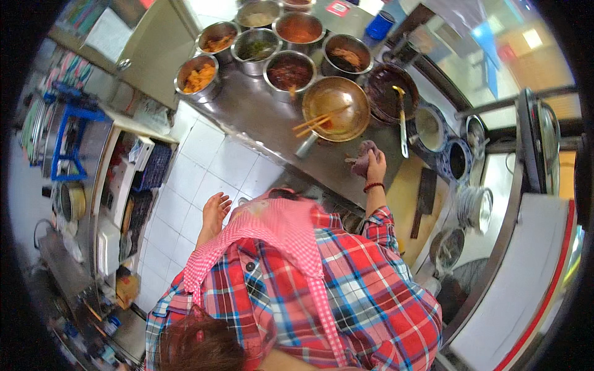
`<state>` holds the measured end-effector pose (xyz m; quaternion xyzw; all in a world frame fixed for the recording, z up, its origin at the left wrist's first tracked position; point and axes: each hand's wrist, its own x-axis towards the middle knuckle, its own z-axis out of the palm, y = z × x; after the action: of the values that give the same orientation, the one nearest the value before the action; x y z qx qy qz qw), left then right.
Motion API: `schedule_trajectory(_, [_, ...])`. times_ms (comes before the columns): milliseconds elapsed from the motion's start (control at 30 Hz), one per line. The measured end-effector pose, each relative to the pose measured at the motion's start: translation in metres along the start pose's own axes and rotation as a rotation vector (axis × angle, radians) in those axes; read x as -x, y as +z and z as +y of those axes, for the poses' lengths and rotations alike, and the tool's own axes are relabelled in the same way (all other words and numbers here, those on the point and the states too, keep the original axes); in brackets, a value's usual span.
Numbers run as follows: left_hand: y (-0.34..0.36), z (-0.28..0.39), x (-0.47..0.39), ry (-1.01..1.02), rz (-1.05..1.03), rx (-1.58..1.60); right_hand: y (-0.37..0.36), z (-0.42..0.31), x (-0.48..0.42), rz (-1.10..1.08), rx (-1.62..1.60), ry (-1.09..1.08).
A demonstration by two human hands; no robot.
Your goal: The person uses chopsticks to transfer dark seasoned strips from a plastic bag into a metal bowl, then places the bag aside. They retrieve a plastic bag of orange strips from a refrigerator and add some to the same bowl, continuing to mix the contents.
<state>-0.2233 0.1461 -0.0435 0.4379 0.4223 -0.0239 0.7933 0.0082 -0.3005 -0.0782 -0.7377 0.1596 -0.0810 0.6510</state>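
A dark greyish-purple cloth (359, 163) is bunched in my right hand (375, 166), low over the steel counter (260, 116). My left hand (216, 212) hangs over the tiled floor beside my apron, with its fingers apart and nothing in it. Beyond the cloth sits a shallow metal pan (338, 97) whose handle points toward me. A pair of wooden chopsticks (320, 121) lies across its rim, over a reddish residue inside. To its right, a spoon with a pale handle (403, 134) rests against a dark-coated pot (387, 86).
Several steel pots of food, one with orange chunks (198, 79) and one with dark red sauce (291, 72), line the counter's far side. A cleaver (424, 190) lies on a cutting board (401, 195) at right, near blue-patterned enamel pots (455, 160) and stacked plates (474, 208). White floor tiles (199, 143) border the counter.
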Motion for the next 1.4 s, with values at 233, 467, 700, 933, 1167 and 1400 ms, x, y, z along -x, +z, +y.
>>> schedule_trajectory(233, [0.011,0.019,-0.055,-0.094,-0.097,-0.135,-0.002,-0.055,0.024,0.067,0.495,-0.241])
schedule_trajectory(467, [0.052,0.036,-0.067,-0.130,-0.190,-0.250,-0.014,-0.037,0.069,0.070,0.771,-0.293])
schedule_trajectory(700, [0.070,0.040,-0.063,-0.112,-0.187,-0.298,-0.011,-0.025,0.083,-0.024,0.825,-0.242])
schedule_trajectory(933, [0.082,0.104,-0.091,0.170,-0.155,-0.427,-0.003,-0.040,0.073,0.014,0.886,-0.238])
schedule_trajectory(1167, [0.223,0.314,-0.175,0.719,-0.372,-0.548,0.008,-0.053,0.074,0.054,0.944,-0.252])
schedule_trajectory(1400, [0.386,0.435,-0.378,0.928,-0.384,-0.698,0.035,-0.071,0.131,0.223,1.052,0.028])
